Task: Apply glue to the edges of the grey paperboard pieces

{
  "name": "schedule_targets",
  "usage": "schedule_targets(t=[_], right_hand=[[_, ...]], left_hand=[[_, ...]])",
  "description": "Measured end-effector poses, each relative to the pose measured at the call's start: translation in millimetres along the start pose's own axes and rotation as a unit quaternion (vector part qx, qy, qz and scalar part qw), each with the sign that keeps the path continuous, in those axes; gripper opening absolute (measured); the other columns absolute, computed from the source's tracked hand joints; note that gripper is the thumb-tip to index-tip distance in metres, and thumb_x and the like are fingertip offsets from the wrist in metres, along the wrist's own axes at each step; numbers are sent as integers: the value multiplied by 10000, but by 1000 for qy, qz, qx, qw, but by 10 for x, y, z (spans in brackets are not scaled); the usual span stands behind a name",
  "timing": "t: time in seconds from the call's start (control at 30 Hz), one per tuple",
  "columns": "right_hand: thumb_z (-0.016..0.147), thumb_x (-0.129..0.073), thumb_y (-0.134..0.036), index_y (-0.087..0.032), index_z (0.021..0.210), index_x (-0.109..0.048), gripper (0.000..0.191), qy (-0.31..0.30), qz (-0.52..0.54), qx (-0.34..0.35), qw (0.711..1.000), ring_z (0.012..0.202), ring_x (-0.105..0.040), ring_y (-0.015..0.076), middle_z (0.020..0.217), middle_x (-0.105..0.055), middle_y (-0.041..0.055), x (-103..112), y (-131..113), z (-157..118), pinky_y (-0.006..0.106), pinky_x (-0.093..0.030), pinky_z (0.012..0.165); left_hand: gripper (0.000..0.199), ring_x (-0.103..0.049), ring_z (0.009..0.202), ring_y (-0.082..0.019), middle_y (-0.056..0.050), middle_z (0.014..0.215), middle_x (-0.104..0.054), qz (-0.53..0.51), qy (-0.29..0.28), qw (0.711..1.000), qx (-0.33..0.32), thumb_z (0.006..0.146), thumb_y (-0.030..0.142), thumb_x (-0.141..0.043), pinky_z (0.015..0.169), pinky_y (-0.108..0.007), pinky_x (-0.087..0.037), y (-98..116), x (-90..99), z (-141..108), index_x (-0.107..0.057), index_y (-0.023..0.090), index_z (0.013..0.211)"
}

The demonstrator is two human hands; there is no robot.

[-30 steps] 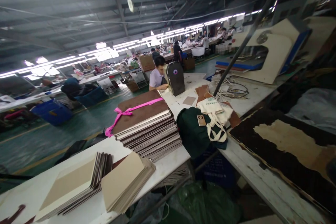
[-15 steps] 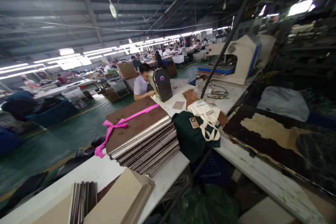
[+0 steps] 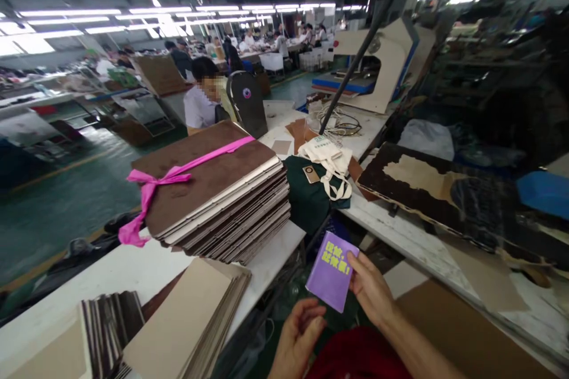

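Observation:
A small purple booklet (image 3: 332,278) with yellow-green characters on its cover is in my right hand (image 3: 365,279). The thumb lies on its right edge, and the fingers behind are mostly hidden. Just below the booklet's lower left corner is my left hand (image 3: 300,331), holding nothing, its fingers loosely curled and apart from the thumb. Both hands are over the gap between two tables, low in the view. To their left rises a tall stack of brown boards (image 3: 208,180) tied with a pink ribbon (image 3: 195,166).
Beige board sheets (image 3: 186,314) and dark upright strips (image 3: 109,325) lie on the left table. A cream cloth bag (image 3: 331,157) and a phone (image 3: 311,174) rest on dark green fabric. A slanted pole (image 3: 355,65) crosses the view. Behind a machine (image 3: 246,100) sits another person (image 3: 200,100).
My view has tilted down and turned slightly right. Both my hands have come into sight, the right one with the purple booklet.

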State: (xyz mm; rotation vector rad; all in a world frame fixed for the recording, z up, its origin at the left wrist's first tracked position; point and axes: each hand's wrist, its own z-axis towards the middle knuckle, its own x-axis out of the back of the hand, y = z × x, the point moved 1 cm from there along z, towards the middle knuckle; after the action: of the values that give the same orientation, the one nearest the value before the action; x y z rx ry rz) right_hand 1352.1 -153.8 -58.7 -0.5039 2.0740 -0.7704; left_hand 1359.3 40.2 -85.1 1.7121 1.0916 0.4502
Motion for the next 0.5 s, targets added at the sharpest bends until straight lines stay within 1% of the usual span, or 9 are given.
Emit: schedule_targets(t=[0.07, 0.13, 0.17, 0.27, 0.33, 0.4, 0.43, 0.5], right_hand=[[821, -646, -396, -182, 1208, -558, 452, -15, -5, -6, 1000, 963, -634, 226, 1044, -685, 71, -55, -35, 68, 353, -521, 811], [831, -631, -406, -186, 1215, -557, 449, -31, -12, -13, 999, 977, -628, 223, 1055, -681, 67, -109, -90, 151, 347, -513, 823], [830, -631, -411, -184, 1215, -558, 453, -35, -19, -18, 999, 981, -625, 224, 1059, -680, 68, -130, -125, 197, 346, -509, 829], [826, -632, -420, -186, 1231, -549, 475, -47, -44, -37, 997, 998, -617, 226, 1083, -671, 71, -150, -242, 324, 349, -494, 848], [817, -647, -403, -204, 1250, -541, 489, -71, -50, -51, 995, 1014, -609, 221, 1106, -664, 65, -118, -297, 382, 345, -480, 869], [760, -704, -376, -199, 1226, -567, 517, -103, -44, -65, 992, 1010, -609, 232, 1092, -669, 68, -51, -326, 428, 348, -473, 877], [716, -739, -371, -183, 1186, -598, 526, -111, -42, -77, 990, 986, -619, 245, 1057, -680, 77, -7, -337, 455, 357, -477, 866], [646, -776, -400, -146, 1069, -661, 507, -101, -47, -111, 988, 899, -645, 271, 954, -701, 102, 89, -382, 530, 383, -494, 817]], left_hand=[[607, -616, 918, -232, -123, 1071, -647, -41, -1, 999, -15, 713, 562, -685, 739, -288, -457, 177, -146, 149, -542, 174, 1157], [617, -616, 882, -225, -116, 1022, -655, -78, 29, 996, -11, 709, 540, -696, 696, -275, -460, 291, -255, 269, -539, 160, 1170], [615, -614, 864, -221, -109, 997, -657, -100, 49, 994, -2, 710, 538, -697, 691, -278, -467, 316, -291, 326, -544, 156, 1168], [589, -603, 756, -189, -77, 858, -650, -160, 103, 981, 30, 709, 568, -690, 664, -286, -481, 280, -339, 519, -592, 137, 1099], [593, -592, 687, -170, -71, 807, -648, -208, 119, 970, 48, 679, 589, -711, 613, -267, -466, 210, -360, 683, -615, 135, 1048], [594, -587, 631, -163, -76, 781, -658, -239, 123, 961, 67, 653, 600, -728, 578, -261, -450, 154, -409, 868, -629, 145, 1021], [597, -588, 611, -168, -79, 772, -662, -241, 119, 961, 71, 641, 607, -732, 569, -267, -446, 143, -452, 962, -634, 154, 1017], [618, -598, 602, -194, -82, 743, -660, -220, 99, 969, 57, 618, 638, -727, 574, -293, -451, 178, -575, 1136, -643, 168, 1009]])
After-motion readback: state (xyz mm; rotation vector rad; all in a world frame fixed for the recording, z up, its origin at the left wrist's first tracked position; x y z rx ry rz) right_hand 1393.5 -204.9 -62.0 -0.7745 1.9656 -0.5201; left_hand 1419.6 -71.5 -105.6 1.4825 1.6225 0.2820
